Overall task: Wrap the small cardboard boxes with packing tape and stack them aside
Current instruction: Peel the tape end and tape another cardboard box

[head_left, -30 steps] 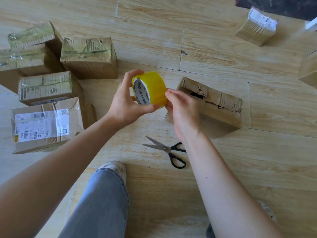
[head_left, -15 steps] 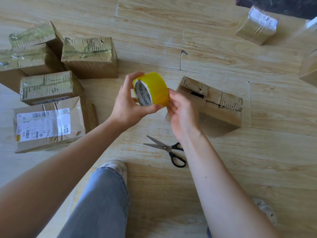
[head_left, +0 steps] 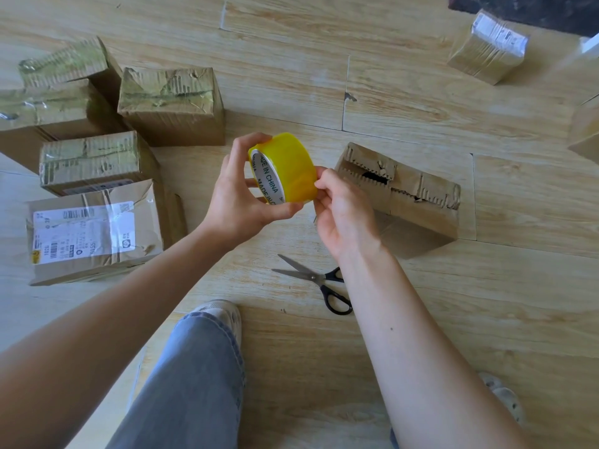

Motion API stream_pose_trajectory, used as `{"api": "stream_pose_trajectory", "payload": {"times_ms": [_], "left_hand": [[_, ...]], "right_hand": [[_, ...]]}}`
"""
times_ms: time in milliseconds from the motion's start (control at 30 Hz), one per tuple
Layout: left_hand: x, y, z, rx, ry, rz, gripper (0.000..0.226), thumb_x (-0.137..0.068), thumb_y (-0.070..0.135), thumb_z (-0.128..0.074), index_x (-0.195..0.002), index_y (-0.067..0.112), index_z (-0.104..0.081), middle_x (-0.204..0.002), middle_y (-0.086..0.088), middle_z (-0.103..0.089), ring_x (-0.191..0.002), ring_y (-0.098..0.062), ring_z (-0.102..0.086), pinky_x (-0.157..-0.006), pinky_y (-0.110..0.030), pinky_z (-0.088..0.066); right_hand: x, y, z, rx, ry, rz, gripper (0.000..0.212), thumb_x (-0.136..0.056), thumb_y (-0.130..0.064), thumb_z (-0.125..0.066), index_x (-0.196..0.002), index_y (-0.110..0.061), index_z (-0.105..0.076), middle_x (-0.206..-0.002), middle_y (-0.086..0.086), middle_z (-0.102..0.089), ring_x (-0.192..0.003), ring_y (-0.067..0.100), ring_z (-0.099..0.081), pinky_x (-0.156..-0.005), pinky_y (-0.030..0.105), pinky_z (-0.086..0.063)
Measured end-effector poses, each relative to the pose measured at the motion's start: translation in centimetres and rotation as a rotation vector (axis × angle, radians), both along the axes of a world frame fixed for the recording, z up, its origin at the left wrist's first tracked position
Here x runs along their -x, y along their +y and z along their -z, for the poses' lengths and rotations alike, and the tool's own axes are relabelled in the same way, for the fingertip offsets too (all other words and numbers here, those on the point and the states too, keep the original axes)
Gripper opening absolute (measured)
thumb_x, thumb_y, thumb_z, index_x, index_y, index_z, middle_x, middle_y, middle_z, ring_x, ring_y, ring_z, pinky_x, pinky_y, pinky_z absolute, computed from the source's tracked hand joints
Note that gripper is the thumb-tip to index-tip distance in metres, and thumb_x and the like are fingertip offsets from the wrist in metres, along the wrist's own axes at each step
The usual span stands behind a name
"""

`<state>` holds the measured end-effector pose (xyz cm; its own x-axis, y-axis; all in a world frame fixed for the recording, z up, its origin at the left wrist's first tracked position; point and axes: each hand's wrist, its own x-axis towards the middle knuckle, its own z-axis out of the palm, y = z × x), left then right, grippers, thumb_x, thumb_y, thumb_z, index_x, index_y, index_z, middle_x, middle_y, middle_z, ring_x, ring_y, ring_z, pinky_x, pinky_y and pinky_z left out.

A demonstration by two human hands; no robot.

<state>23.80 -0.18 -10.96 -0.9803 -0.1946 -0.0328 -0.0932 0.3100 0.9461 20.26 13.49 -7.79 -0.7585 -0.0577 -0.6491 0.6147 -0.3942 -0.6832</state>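
We observe the left hand (head_left: 236,202) gripping a yellow tape roll (head_left: 285,168) above the wooden floor (head_left: 405,92), fingers closed around its rim. The right hand (head_left: 343,212) pinches at the roll's right edge, fingertips together against the tape. Just behind the right hand lies an unsealed cardboard box (head_left: 418,202) with torn flaps. Scissors (head_left: 324,283) rest on the floor, blades parted, near the right forearm. Five taped boxes (head_left: 97,157) sit grouped at left.
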Motion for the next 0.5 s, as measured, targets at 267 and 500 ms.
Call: {"api": "stream_pose_trajectory", "payload": {"times_ms": [267, 500], "left_hand": [[0.1, 0.4, -0.4, -0.08, 0.01, 0.029, 0.085, -0.061, 0.021, -0.088, -0.127, 0.029, -0.035, -0.123, 0.009, -0.05, -0.113, 0.009, -0.048, -0.083, -0.015, -0.05], [0.5, -0.4, -0.7, -0.344, -0.134, 0.078, 0.082, -0.063, 0.015, -0.08, -0.129, 0.035, -0.036, -0.13, -0.005, -0.048, -0.121, -0.026, -0.052, -0.079, -0.035, -0.058]], "right_hand": [[-0.1, -0.2, -0.3, -0.148, 0.047, -0.042, 0.042, -0.075, 0.026, -0.034, -0.084, -0.003, -0.064, -0.079, 0.008, -0.064, -0.081, 0.019, -0.06, -0.075, 0.026, -0.05], [-1.0, 0.7, 0.1, 0.114, 0.146, -0.074, 0.02, -0.091, 0.002, -0.054, -0.107, -0.002, -0.066, -0.099, 0.01, -0.07, -0.095, 0.018, -0.064, -0.083, 0.025, -0.051]]}}
